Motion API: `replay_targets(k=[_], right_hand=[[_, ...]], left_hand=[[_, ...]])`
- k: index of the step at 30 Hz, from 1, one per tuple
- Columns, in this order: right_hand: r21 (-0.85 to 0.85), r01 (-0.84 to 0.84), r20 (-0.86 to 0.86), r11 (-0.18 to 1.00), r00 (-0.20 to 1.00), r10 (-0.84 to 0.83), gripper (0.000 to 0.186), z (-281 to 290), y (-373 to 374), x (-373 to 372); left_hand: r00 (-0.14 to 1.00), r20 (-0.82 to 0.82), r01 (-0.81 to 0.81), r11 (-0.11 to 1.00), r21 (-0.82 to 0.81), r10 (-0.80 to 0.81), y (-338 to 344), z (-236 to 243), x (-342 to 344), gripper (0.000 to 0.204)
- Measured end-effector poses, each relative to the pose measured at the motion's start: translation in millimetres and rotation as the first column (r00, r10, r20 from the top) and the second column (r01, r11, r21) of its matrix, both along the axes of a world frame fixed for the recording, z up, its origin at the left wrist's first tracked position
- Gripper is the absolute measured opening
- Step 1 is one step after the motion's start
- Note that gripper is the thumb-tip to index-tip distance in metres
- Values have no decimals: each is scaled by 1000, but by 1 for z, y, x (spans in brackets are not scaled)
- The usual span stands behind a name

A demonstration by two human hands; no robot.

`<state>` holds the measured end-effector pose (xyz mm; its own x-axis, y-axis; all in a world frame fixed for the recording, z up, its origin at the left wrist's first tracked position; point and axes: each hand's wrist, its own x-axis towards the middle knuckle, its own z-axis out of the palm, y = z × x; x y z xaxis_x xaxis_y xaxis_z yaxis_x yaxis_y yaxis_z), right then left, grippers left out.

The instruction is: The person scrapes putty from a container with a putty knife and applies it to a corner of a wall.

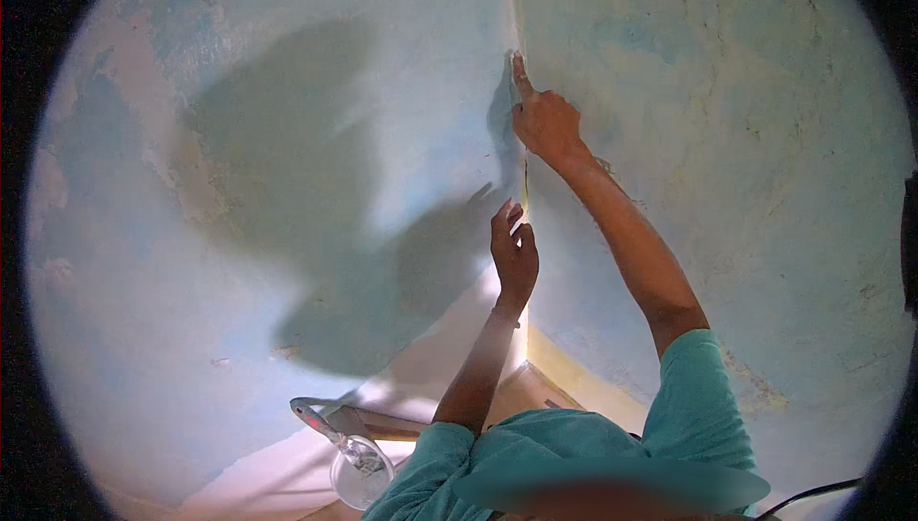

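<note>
A wall corner (524, 182) runs upward in front of me, with a thin crack or gap low along it. My right hand (549, 123) is raised against this corner. Its index finger is stretched out and touches the joint, where some white material shows at the fingertip; the other fingers are curled. Lower down, my left hand (515, 253) stands beside the corner with its fingers bent and apart. White smears mark its fingertips, and no held thing can be made out.
At the lower left is a white tub (352, 486) with a scraper-like tool (318, 422) in it, its handle sticking out. Patchy blue-green walls (631, 62) rise on both sides. A dark cable (813, 494) curves at the lower right.
</note>
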<state>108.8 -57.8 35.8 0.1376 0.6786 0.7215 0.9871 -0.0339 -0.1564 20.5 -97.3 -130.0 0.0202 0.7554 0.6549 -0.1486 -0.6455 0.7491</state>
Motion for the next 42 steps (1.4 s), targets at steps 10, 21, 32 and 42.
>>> replay_targets(k=[10, 21, 32, 42], right_hand=[[-91, -30, -134, 995, 991, 17, 76, 0, 19, 1], [-184, -22, -91, 983, 996, 6, 69, -21, 13, 10], [-215, 108, -52, 971, 991, -121, 71, 0, -2, -3], [-170, 24, -157, 985, 986, -51, 72, 7, 13, -1]], left_hand=[[1000, 15, -2, 1000, -7, 2, 4, -7, -7, 39], [998, -1, 62, 997, -52, -62, -11, 14, 3, 38], [1000, 1, 6, 999, -43, -6, -12, 1, -1, 37], [1000, 20, -21, 998, -64, 22, -5, -4, -12, 38]])
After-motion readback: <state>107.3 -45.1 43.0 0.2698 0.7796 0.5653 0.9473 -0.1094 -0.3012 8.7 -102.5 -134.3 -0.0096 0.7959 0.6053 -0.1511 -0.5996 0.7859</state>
